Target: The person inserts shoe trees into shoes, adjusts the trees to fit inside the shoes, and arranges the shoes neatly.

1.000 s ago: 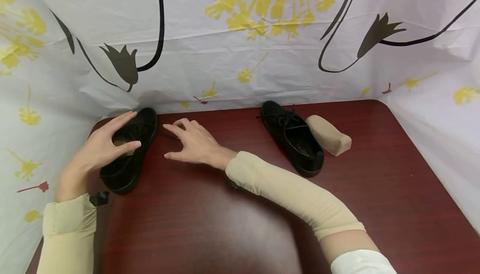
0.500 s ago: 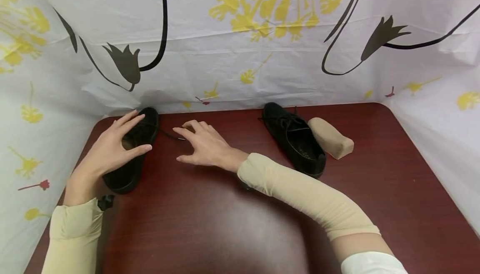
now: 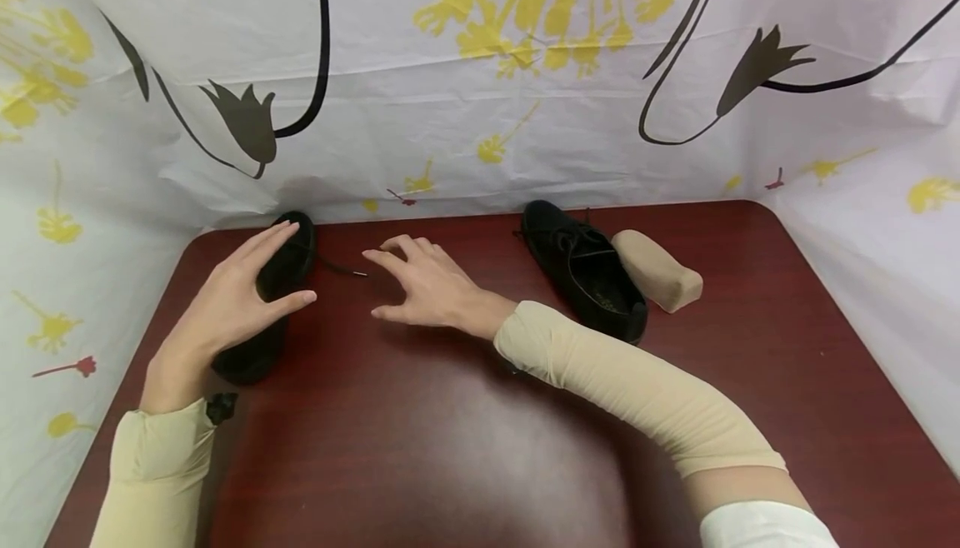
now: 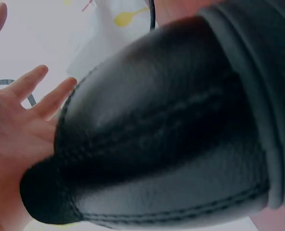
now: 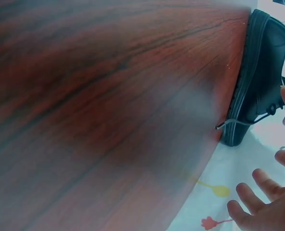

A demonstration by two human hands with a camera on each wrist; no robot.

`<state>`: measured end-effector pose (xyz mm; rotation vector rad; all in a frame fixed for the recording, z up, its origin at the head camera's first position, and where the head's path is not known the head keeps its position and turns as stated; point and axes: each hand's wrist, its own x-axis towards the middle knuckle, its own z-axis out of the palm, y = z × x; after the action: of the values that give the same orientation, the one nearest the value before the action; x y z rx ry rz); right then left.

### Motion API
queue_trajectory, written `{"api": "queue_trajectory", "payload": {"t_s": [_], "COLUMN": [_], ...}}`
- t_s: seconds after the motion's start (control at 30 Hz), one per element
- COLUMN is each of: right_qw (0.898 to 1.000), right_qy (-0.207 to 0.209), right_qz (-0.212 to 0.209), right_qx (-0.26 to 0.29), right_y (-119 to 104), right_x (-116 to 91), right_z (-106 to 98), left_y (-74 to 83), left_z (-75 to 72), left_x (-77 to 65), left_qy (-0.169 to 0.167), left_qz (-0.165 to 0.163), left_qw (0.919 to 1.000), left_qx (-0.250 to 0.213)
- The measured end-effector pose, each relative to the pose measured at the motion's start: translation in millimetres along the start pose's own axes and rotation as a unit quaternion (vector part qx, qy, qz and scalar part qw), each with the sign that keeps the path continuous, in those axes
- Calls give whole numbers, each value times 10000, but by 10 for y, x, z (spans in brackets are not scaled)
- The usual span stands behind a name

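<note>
A black lace-up shoe (image 3: pixel 288 269) lies at the table's back left, toe toward the cloth. My left hand (image 3: pixel 232 298) is over it, thumb spread from the fingers, hiding its opening and laces in the head view. The shoe's heel (image 4: pixel 156 134) fills much of the left wrist view, with the palm behind it. One lace (image 3: pixel 345 270) trails from the shoe to the right, its tip near the fingers of my right hand (image 3: pixel 431 286). That hand is held above the table with loosely bent, spread fingers and holds nothing.
Farther right lies a second black shoe (image 3: pixel 555 252), its laces tied. Against its right side rests a beige, rounded block (image 3: pixel 656 269). White cloth (image 3: pixel 420 148) with printed flowers walls the dark red table (image 3: pixel 420 431) at the back and sides.
My right hand has drifted right, away from the left shoe, and the lace's tip now shows. My left hand has shifted slightly right, over the shoe. Both shoes stay in place.
</note>
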<state>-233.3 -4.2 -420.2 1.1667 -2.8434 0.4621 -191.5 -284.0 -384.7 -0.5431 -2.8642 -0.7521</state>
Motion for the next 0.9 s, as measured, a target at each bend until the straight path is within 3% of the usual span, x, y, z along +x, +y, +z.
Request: {"api": "queue_trajectory", "payload": {"t_s": [0.2,0.5,0.9], "right_qw": [10000,10000,9996], "right_qy": [5,25,205], "right_qz": [-20,-61,-162], "right_qx": [-32,-26,91], "right_y": [48,108,250], "right_x": [-68,-184,-342], "right_z": [-57,-99,-158], "left_y": [68,182,216], "left_z": [54,158,317], "left_x": [17,47,89], "left_qy": [-54,-168,-323], "left_qz": [27,154,186], "left_qw": [9998,9997,9993], "left_qx": [198,108,-88]}}
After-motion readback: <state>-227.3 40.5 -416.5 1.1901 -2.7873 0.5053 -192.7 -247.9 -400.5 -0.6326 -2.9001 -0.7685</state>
